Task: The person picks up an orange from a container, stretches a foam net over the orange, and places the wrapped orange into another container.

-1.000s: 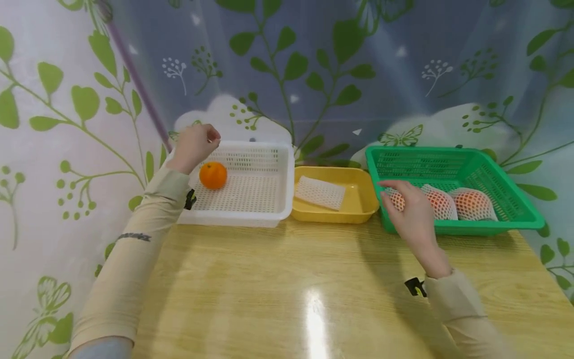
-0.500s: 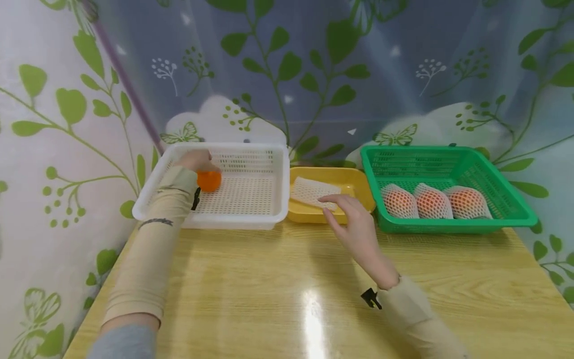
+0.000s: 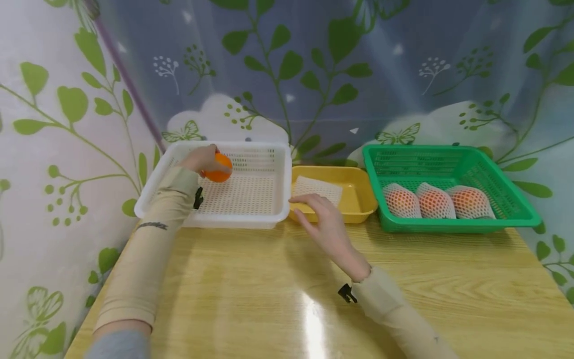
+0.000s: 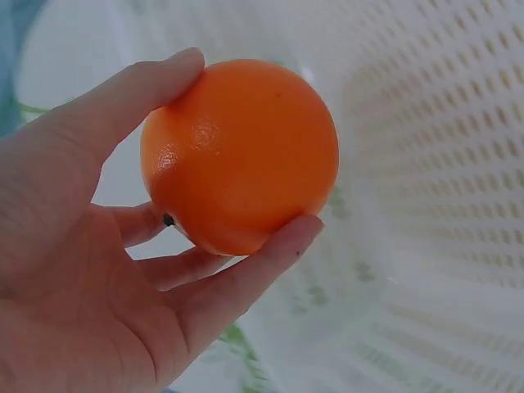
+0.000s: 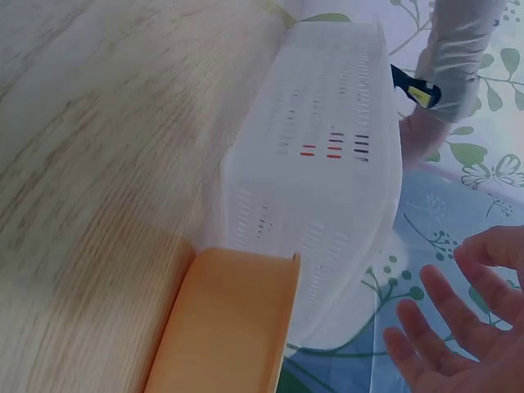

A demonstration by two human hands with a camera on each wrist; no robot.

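In the head view my left hand (image 3: 202, 158) grips an orange (image 3: 219, 168) inside the white basket (image 3: 242, 218). The left wrist view shows the thumb on one side of the orange (image 4: 246, 155) and the fingers around the other, with the basket's slotted wall beyond it. My right hand (image 3: 325, 227) is over the front left of the yellow tray (image 3: 358, 199), fingers loosely bent and holding nothing. A white foam net sleeve (image 3: 318, 188) lies flat in that tray, partly behind the right hand. In the right wrist view the right hand (image 5: 467, 319) is beside the white basket.
On the right stands a green basket (image 3: 457, 227) holding three netted fruits (image 3: 435, 202) in a row. All the containers stand along the far edge of the wooden table (image 3: 251, 289). Behind them hangs a leaf-patterned curtain (image 3: 314, 99).
My left hand has come down into the white basket, taken hold of the orange and raised it a little. My right hand has moved left from the green basket to the yellow tray.
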